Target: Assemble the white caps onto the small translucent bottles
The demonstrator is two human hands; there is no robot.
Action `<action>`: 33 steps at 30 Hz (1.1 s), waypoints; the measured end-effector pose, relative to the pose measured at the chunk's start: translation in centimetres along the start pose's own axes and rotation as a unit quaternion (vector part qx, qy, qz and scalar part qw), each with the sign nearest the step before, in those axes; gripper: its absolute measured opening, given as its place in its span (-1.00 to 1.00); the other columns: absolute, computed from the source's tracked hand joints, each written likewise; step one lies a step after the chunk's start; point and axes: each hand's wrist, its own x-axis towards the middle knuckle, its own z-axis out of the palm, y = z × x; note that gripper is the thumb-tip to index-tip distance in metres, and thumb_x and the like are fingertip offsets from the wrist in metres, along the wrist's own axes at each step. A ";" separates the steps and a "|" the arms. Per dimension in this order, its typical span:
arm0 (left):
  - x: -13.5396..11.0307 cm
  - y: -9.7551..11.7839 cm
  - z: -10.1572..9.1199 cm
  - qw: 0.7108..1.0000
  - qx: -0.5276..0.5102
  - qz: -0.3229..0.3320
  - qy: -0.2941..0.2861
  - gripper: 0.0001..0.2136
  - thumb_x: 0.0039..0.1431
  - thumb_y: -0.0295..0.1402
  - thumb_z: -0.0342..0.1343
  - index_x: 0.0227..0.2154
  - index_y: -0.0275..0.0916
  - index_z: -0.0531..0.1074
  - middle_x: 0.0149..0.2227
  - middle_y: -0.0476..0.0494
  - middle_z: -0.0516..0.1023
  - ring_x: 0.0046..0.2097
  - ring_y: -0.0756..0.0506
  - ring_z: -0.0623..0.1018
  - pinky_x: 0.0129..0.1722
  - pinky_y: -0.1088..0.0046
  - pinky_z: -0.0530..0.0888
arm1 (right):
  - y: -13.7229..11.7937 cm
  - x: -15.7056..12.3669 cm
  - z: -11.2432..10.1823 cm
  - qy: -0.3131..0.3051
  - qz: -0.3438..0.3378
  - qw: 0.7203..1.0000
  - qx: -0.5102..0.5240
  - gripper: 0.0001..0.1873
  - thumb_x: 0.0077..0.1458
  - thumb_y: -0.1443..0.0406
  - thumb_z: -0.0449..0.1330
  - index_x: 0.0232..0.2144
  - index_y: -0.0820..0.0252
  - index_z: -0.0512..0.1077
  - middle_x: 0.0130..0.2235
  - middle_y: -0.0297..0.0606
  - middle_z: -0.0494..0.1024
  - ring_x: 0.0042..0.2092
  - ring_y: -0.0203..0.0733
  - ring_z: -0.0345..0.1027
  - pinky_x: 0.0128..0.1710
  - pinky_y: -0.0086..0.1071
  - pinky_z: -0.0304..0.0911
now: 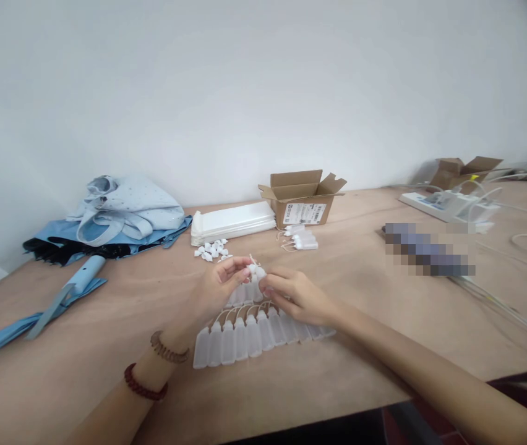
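Note:
Above the table, my right hand [301,298] is closed on a small translucent plastic bottle [258,272], its body mostly hidden by the fingers. My left hand [219,283] is pinched at the bottle's top, around a small white cap [252,269] with a thin pale cord. Just below both hands lies a row of similar bottles [241,340], side by side, with cords curving from their tops. More bottles behind that row are partly covered by my hands. Several loose white caps [211,250] are heaped beyond my left hand.
A few more bottles [306,240] lie before an open cardboard box [304,213]. Beside it is a stack of white packets [233,222]. A blue umbrella [89,275] and pale fabric [128,207] are at left. A power strip [449,207], cables and a blurred object [425,250] occupy the right.

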 end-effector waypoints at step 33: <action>-0.4 1.1 -0.8 0.995 0.092 -0.005 -0.022 -0.77 0.09 -0.20 0.11 -0.29 -0.26 0.45 -0.29 -0.11 0.55 -0.26 -0.10 0.52 -0.26 0.39 0.45 | 0.8 -0.3 -0.3 -0.009 0.013 1.000 -0.011 -0.65 0.11 0.54 -0.05 -0.17 0.14 0.40 -0.23 -0.21 0.40 -0.18 -0.18 0.25 -0.25 -0.37 0.19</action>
